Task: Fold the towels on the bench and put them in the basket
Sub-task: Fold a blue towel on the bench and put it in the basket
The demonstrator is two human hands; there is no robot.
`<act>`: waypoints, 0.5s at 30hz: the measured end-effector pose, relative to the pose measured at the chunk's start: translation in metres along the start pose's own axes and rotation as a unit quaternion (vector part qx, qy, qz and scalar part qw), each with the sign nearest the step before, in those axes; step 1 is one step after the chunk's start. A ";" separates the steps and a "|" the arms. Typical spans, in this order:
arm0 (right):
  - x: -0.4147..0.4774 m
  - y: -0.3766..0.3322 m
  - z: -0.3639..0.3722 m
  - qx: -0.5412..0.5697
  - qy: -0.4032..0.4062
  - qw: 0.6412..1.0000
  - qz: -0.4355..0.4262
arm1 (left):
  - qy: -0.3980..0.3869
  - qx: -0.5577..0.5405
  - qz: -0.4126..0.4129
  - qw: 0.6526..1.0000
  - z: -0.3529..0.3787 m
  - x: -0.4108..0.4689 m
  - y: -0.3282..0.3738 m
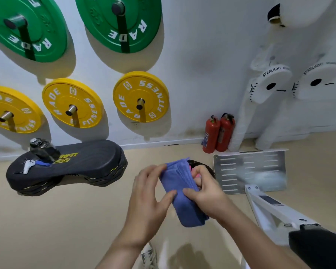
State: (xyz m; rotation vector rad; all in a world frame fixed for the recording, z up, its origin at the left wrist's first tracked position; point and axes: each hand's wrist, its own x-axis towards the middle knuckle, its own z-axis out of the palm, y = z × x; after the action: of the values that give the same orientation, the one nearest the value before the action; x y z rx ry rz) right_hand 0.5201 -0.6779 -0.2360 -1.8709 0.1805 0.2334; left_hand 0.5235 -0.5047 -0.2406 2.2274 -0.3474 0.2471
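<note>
A folded blue towel [179,188] is held in the air above the floor between both hands. My left hand [150,193] grips its left edge, thumb across the front and fingers curled over the top. My right hand [206,189] pinches the right side, thumb on the front. Behind the towel, a dark basket [200,165] shows only as a rim with something pink inside; most of it is hidden by the towel and my right hand. The black padded bench [318,247] sits at the lower right on a white frame.
A black balance pad [70,167] lies on the floor at left with a bottle and a white controller on it. A perforated metal plate [250,169] and two red fire extinguishers [217,133] stand to the right. Weight plates hang on the wall.
</note>
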 end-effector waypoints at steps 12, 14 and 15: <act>0.204 0.033 0.054 -0.105 0.047 0.989 0.093 | -0.333 -0.138 -0.122 0.925 0.071 0.226 -0.167; 0.230 0.059 0.054 -0.089 0.064 0.986 0.124 | -0.367 -0.128 -0.109 0.915 0.098 0.248 -0.185; 0.244 0.074 0.053 -0.100 0.069 0.982 0.146 | -0.385 -0.114 -0.095 0.911 0.113 0.259 -0.195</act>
State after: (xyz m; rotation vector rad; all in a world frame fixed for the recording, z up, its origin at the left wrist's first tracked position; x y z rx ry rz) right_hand 0.7350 -0.6518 -0.3807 -2.0587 0.5466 0.3317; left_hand 0.8388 -0.5177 -0.3768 2.0180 -0.5369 -0.7657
